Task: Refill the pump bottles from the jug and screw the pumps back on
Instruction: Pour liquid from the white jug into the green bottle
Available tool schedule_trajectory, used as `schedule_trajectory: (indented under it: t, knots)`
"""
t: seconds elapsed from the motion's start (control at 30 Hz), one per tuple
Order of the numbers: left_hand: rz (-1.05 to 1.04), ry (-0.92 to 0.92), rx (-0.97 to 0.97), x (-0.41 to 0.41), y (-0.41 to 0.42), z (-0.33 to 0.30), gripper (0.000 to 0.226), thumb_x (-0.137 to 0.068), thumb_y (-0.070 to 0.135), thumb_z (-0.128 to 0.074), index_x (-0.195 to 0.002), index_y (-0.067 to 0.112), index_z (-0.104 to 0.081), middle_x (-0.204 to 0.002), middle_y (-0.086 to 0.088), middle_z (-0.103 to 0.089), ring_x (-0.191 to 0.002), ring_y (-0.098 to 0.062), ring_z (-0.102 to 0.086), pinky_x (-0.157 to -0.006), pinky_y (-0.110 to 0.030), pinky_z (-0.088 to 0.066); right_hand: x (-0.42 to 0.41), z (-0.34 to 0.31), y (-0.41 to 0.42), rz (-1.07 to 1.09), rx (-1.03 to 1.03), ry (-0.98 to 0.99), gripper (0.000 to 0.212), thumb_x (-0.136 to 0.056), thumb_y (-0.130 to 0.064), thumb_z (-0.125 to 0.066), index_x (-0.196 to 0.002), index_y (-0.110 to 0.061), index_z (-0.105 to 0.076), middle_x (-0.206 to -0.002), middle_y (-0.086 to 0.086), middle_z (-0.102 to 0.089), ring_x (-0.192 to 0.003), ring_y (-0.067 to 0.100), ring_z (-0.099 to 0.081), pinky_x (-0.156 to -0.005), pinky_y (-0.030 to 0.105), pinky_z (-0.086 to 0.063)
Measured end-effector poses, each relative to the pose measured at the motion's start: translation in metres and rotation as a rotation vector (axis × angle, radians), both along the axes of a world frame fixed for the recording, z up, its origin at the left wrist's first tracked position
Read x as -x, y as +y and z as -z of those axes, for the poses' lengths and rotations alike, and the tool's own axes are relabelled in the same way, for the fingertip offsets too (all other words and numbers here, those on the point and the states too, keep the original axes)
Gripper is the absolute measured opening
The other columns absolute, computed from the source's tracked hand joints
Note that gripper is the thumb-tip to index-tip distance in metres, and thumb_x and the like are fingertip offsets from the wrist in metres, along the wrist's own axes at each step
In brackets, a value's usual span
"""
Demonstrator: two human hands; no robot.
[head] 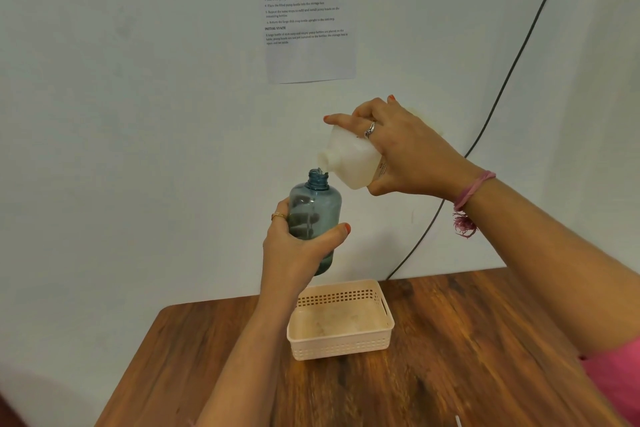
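My left hand (294, 246) grips a clear blue pump bottle (317, 208) upright in the air above the table, its threaded neck uncapped and no pump on it. My right hand (401, 146) holds the white jug (349, 159) tipped down to the left, its spout just above and touching the edge of the bottle's mouth. A thin clear trickle shows at the bottle's neck. The rear of the jug is hidden behind my right hand. No pump head is in view.
A pale peach perforated basket (381, 302) sits on the wooden table (467, 340) below the bottle. A printed instruction sheet (308, 10) hangs on the white wall. A black cable (512, 73) runs down the wall to the table's back edge.
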State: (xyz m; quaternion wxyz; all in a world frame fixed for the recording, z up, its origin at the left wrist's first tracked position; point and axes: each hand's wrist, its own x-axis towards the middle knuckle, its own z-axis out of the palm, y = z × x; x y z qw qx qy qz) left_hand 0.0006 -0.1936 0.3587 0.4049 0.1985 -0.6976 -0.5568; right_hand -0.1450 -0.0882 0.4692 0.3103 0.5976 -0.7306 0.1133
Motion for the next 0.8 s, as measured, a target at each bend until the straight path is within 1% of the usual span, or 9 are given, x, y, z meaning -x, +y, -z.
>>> schedule_trajectory:
  t: [0.1,0.23,0.37,0.47,0.63,0.73,0.8]
  knots:
    - [0.004,0.001,-0.007,0.0,-0.0007,0.0004,0.078,-0.068,0.025,-0.085,-0.134,0.03,-0.044,-0.121,0.005,-0.055,-0.105,-0.013,-0.057,-0.07,-0.021,-0.052,-0.0005,-0.0006,0.0001,0.0,-0.001,-0.001,0.102,-0.059,-0.023,-0.082,-0.145,-0.031,-0.029,-0.126,0.01,-0.046,-0.11,0.025,-0.043,-0.106,0.044,-0.031]
    - [0.0,0.001,-0.015,0.0002,-0.0012,0.0016,0.079,-0.068,0.026,-0.086,-0.134,0.029,-0.044,-0.122,0.005,-0.056,-0.109,-0.015,-0.057,-0.074,-0.024,-0.054,-0.0005,-0.0004,0.0002,-0.01,0.001,0.006,0.102,-0.058,-0.022,-0.083,-0.145,-0.03,-0.03,-0.125,0.011,-0.047,-0.113,0.026,-0.045,-0.111,0.045,-0.024]
    - [-0.002,0.002,-0.024,0.0004,-0.0011,0.0016,0.078,-0.067,0.026,-0.086,-0.134,0.028,-0.045,-0.122,0.004,-0.056,-0.108,-0.015,-0.057,-0.071,-0.023,-0.053,-0.0002,-0.0007,-0.0003,-0.011,-0.006,0.016,0.103,-0.058,-0.023,-0.083,-0.146,-0.03,-0.03,-0.125,0.011,-0.047,-0.115,0.026,-0.045,-0.113,0.045,-0.019]
    - [-0.002,0.005,-0.025,0.0003,-0.0009,0.001,0.079,-0.067,0.025,-0.086,-0.134,0.028,-0.044,-0.122,0.004,-0.056,-0.108,-0.015,-0.057,-0.069,-0.021,-0.052,0.0001,-0.0012,-0.0006,-0.009,-0.01,0.021,0.103,-0.059,-0.023,-0.083,-0.146,-0.03,-0.029,-0.126,0.011,-0.047,-0.116,0.026,-0.044,-0.114,0.046,-0.018]
    - [0.002,0.002,-0.031,0.0006,-0.0006,0.0004,0.08,-0.067,0.024,-0.086,-0.135,0.029,-0.044,-0.123,0.004,-0.055,-0.11,-0.016,-0.056,-0.073,-0.024,-0.054,0.0009,-0.0016,-0.0013,-0.005,-0.015,0.051,0.103,-0.059,-0.024,-0.083,-0.146,-0.03,-0.028,-0.127,0.012,-0.047,-0.117,0.027,-0.044,-0.114,0.046,-0.018]
    - [0.0,0.005,-0.024,0.0003,-0.0005,0.0005,0.081,-0.067,0.025,-0.086,-0.136,0.028,-0.043,-0.124,0.004,-0.055,-0.109,-0.014,-0.056,-0.069,-0.02,-0.052,0.001,-0.0022,-0.0014,-0.007,-0.016,0.053,0.103,-0.059,-0.024,-0.083,-0.146,-0.029,-0.028,-0.128,0.012,-0.047,-0.118,0.027,-0.044,-0.114,0.046,-0.017]
    - [-0.001,0.005,-0.019,0.0004,-0.0003,0.0009,0.08,-0.068,0.025,-0.086,-0.136,0.027,-0.044,-0.124,0.004,-0.055,-0.109,-0.015,-0.056,-0.069,-0.021,-0.053,0.0008,-0.0024,-0.0008,-0.009,-0.015,0.047,0.103,-0.06,-0.024,-0.084,-0.146,-0.03,-0.028,-0.128,0.011,-0.046,-0.118,0.026,-0.043,-0.114,0.045,-0.017]
